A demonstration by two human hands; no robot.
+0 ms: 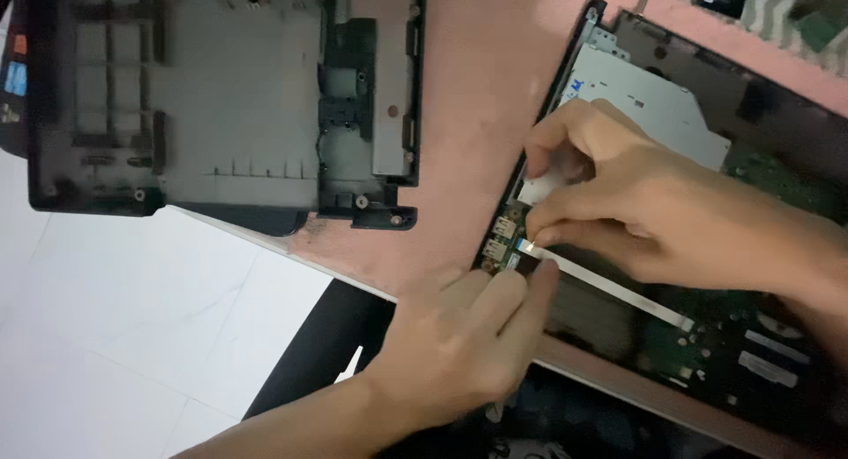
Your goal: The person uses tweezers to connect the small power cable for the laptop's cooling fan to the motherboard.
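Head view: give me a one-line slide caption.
Both hands, left and right, pinch a white ribbon cable at a small port board in an opened laptop.

Left hand (459, 340) bare; right hand (636, 203) bare; both forearms sleeveless; no gloves.

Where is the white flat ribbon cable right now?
In the head view, right of centre: the white flat ribbon cable runs diagonally across the opened laptop base, its near end pinched between the left hand and right hand.
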